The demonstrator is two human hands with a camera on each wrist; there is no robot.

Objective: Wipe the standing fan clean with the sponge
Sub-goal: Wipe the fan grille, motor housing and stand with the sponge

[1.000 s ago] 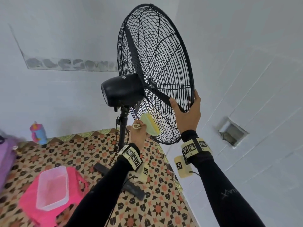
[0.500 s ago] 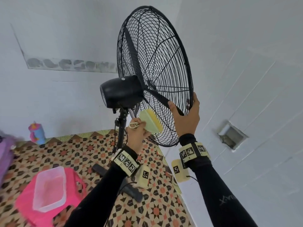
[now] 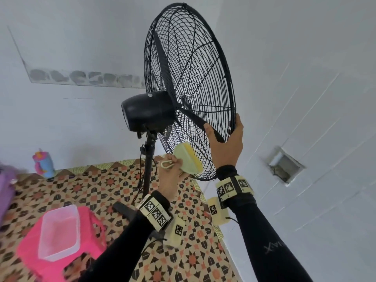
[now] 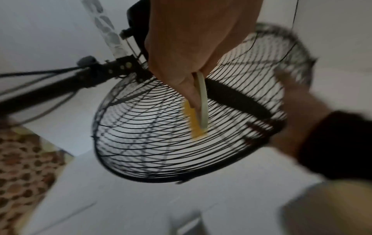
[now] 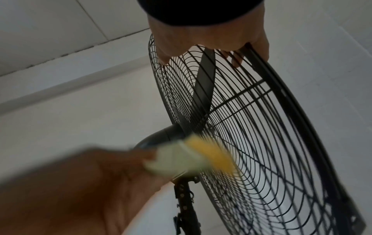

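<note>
A black standing fan (image 3: 189, 84) rises at the centre, its wire cage (image 4: 171, 135) tilted and its motor housing (image 3: 146, 110) facing left. My left hand (image 3: 173, 171) grips a pale green sponge with a yellow pad (image 3: 188, 158) and holds the pad against the lower rear grille (image 5: 251, 143). The sponge (image 4: 196, 120) shows edge-on under my fingers, and blurred in the right wrist view (image 5: 193, 155). My right hand (image 3: 225, 143) clasps the cage rim (image 5: 281, 89) at the lower right, thumb on the rear, fingers over the front.
A pink stool (image 3: 59, 259) carrying a clear plastic tub (image 3: 59, 233) stands on the patterned floor (image 3: 101, 190) at the lower left. A blue and pink bottle (image 3: 43, 163) stands by the back wall. A white tiled wall (image 3: 315, 98) with a recessed box (image 3: 283, 165) is close on the right.
My left hand has raised the sponge up along the lower rear grille. The right hand keeps its hold on the rim.
</note>
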